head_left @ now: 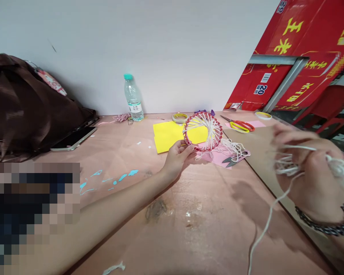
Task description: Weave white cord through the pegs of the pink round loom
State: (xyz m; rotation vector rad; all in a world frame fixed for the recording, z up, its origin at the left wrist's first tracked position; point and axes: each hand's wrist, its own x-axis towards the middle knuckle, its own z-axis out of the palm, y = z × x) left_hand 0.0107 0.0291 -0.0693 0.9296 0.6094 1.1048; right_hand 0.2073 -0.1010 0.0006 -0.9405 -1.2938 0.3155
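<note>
My left hand pinches the lower left edge of a round hoop wrapped in red cord. White yarn strands cross the hoop from rim to rim and bunch toward its right side. Raised at the right, my right hand is closed around a bundle of white yarn, its fingers partly blurred. A strand hangs down from that bundle toward the bottom edge. Beneath the hoop, loose white yarn lies on pink paper, with dark scissor blades poking out.
Behind the hoop lie yellow paper, a tape roll and red-and-yellow scissors. A water bottle stands against the white wall. At left are a dark bag and a phone. A brown board lies at right.
</note>
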